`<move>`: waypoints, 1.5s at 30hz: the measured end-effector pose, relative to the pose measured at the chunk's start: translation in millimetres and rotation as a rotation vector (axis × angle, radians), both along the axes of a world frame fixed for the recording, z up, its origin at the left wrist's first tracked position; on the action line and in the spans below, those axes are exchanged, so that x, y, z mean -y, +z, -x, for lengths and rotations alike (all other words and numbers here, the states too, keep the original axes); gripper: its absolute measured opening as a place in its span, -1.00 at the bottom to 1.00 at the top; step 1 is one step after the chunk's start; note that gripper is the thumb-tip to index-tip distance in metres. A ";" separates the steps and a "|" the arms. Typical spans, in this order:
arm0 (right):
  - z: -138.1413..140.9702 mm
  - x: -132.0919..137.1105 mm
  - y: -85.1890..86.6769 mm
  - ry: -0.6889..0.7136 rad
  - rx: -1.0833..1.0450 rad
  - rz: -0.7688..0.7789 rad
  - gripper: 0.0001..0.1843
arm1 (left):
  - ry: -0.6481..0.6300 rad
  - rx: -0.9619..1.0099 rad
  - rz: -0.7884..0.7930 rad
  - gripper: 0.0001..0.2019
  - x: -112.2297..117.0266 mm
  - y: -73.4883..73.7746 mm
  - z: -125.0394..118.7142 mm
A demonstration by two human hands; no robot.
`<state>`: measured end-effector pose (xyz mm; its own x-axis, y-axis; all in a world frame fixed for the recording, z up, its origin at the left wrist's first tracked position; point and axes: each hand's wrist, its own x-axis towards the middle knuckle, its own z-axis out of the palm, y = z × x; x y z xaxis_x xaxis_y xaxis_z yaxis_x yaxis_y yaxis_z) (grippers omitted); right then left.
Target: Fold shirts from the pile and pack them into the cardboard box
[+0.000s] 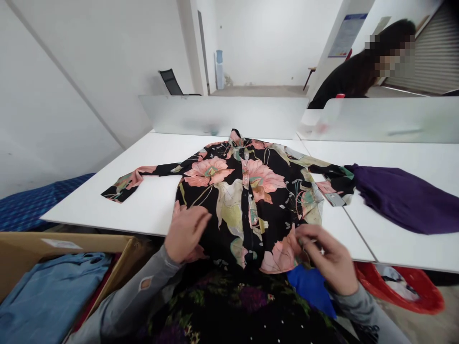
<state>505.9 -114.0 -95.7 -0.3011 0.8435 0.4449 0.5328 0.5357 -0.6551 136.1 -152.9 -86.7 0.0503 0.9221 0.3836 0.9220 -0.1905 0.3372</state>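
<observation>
A black floral shirt with large pink flowers lies front up, its collar at the far side and both sleeves spread out sideways. Its lower hem hangs over the near edge of the white table. At the hem's left side, my left hand is closed with curled fingers on the cloth, though its fingertips are partly hidden. On the right, my right hand pinches the hem's corner between thumb and fingers. Blue cloth shows just below my right hand.
Purple cloth touches the right sleeve's cuff. An open cardboard box with folded blue denim stands at lower left. A red plastic bag sits below the table at right. Behind a frosted divider, a person leans.
</observation>
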 end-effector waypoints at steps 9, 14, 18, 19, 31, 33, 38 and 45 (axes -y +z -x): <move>-40.9 -25.9 -34.8 -0.406 0.365 0.055 -0.69 | 0.308 -0.186 0.008 -0.81 28.3 -47.7 49.3; -42.6 -21.4 -29.5 -0.584 0.037 0.090 -0.69 | 0.588 0.250 -0.003 -0.80 25.5 -51.0 49.1; -59.8 -20.6 -39.2 -0.655 -0.035 0.127 -0.63 | 0.654 0.238 0.061 -0.79 31.4 -53.7 62.5; -63.4 -19.6 -40.8 -0.701 0.032 0.096 -0.63 | 0.630 0.155 0.067 -0.80 33.6 -53.5 63.5; 64.9 7.2 -9.8 -0.156 0.399 -0.015 -0.71 | -0.104 -0.154 0.113 -0.68 7.8 -13.7 -75.2; 88.5 4.2 -12.4 -0.167 0.582 0.000 -0.75 | -0.081 -0.224 0.190 -0.70 -4.8 -15.4 -95.3; 96.0 -8.7 -13.8 -0.192 0.756 0.061 -0.80 | -0.096 -0.330 0.291 -0.88 -18.8 -21.6 -100.1; 85.6 -24.5 13.2 -0.040 0.440 0.227 -0.78 | -0.103 0.020 0.391 -0.81 -39.2 16.7 -74.3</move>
<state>420.3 -89.5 -82.6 -0.3848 0.9190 0.0861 0.8021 0.3791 -0.4614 210.5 -113.7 -70.0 0.1459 0.9893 0.0066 0.8972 -0.1351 0.4204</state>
